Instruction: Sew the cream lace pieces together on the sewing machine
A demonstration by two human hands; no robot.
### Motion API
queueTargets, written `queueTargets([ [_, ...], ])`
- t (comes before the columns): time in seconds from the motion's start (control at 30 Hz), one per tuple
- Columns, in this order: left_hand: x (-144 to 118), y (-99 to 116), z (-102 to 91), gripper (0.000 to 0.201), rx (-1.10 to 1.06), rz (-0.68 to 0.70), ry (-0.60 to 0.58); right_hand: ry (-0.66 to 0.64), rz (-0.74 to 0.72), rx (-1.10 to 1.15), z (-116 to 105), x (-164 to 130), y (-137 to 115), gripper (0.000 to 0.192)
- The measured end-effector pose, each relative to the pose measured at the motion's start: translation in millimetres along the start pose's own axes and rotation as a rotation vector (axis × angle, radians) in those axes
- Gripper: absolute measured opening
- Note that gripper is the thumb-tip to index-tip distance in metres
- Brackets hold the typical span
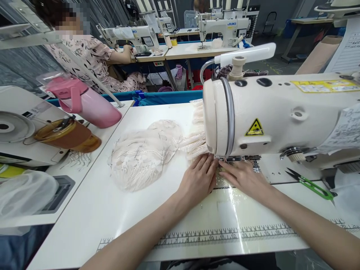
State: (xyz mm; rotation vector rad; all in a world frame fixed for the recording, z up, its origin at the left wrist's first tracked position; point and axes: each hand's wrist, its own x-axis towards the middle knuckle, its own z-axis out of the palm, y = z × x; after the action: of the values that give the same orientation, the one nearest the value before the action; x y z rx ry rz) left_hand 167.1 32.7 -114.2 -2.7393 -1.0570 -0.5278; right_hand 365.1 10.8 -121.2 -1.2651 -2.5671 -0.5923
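A white sewing machine (281, 112) stands on the white table (112, 210). My left hand (198, 176) and my right hand (244, 178) lie flat on the table side by side, fingertips pressing cream fabric at the presser foot (229, 160) under the machine head. A cream lace and fringed piece (146, 153) spreads to the left behind the machine. The fabric under my fingers is mostly hidden.
Green thread snips (312, 183) lie to the right. A pink bottle (87, 103) and a brown bottle (67, 135) lie on another machine at the left. A person in a patterned top (90, 56) sits at a far table with more sewing machines (222, 26). A printed ruler (225, 234) runs along the front edge.
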Motion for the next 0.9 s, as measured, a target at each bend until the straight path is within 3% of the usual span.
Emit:
queueTargets([
  [0.23, 2, 0, -1.0, 0.034, -0.013, -0.017, -0.011, 0.015, 0.083, 0.067, 0, -1, 2, 0.034],
  [0.47, 4, 0, -3.3, 0.034, -0.025, -0.054, -0.061, 0.064, 0.325, 0.422, -10, 4, 17, 0.024],
  [0.67, 2, 5, -7.1, 0.034, 0.004, -0.082, -0.049, 0.116, 0.528, 0.602, 0, 4, 16, 0.027],
  [0.8, 7, 2, -11.1, 0.031, 0.021, -0.129, -0.080, 0.153, 0.519, 0.638, 5, 1, 17, 0.029],
  [0.9, 29, -12, -12.0, 0.025, -0.059, -0.226, -0.060, 0.164, 0.465, 0.669, 5, 0, 20, 0.031],
])
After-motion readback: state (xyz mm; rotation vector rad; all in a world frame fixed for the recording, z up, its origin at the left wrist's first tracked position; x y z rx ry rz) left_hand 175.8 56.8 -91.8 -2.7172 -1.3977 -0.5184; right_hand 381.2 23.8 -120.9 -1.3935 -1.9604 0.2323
